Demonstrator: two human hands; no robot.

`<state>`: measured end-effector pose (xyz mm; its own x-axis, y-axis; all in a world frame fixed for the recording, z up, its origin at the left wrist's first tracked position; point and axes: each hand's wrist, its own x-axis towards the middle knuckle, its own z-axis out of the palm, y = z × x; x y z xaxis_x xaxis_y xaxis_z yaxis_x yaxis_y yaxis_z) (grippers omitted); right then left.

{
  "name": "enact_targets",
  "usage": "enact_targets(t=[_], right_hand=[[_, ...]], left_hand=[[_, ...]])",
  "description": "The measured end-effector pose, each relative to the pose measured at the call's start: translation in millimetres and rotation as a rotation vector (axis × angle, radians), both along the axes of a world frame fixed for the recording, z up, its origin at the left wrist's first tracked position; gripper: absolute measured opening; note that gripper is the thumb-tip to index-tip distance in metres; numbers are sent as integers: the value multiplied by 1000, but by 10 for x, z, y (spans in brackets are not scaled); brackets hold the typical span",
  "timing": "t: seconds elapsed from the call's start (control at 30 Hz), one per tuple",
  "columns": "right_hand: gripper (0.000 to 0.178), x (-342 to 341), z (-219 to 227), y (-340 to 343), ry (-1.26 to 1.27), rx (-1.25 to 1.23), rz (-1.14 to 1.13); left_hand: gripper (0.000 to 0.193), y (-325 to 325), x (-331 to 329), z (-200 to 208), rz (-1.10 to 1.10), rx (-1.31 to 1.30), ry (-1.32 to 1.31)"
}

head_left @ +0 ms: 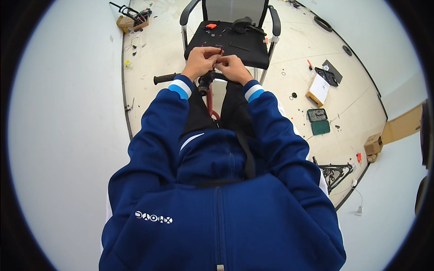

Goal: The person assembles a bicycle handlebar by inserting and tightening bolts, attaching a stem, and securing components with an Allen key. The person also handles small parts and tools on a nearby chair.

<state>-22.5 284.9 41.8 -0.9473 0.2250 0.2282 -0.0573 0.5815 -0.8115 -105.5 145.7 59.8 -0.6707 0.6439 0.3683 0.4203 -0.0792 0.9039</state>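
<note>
Between my legs stands a red bike frame (210,105) with a black handlebar, its rubber grip (166,79) sticking out to the left. My left hand (200,61) is above the black stem (205,83), thumb and fingers pinched together. Close against it, almost touching, my right hand (233,69) also has its fingers pinched. Something small and dark shows between the fingertips, too small and covered to name. Just beyond the hands is a black office chair (197,41). On its seat lie a black bike saddle (244,25), a thin black hex key (238,46), an orange-red piece (211,26) and several small parts.
At right on the floor lie a green case (320,127), a black tool case (327,77), a white-topped box (318,90) and scattered small parts. A black metal frame (335,174) is at lower right. Cardboard boxes (373,143) stand by the wall; another box with parts (135,22) is far left.
</note>
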Motion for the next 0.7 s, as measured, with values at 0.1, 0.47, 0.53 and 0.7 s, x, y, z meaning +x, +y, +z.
enact_targets(t=[0.1,0.47,0.53,0.7], right_hand=[[26,-3,36,-19,61,106,-29],[29,-50,-29,-41,65,104,-38],[29,-63,-14,-30,42,169,-59],[27,-69,-65,-22,43,122,-56]], left_hand=[[20,-26,17,69,101,-62,68],[19,-16,-121,-58,32,-1,70],[16,-30,-92,-26,72,-16,62],[15,-78,-56,7,132,23,60]])
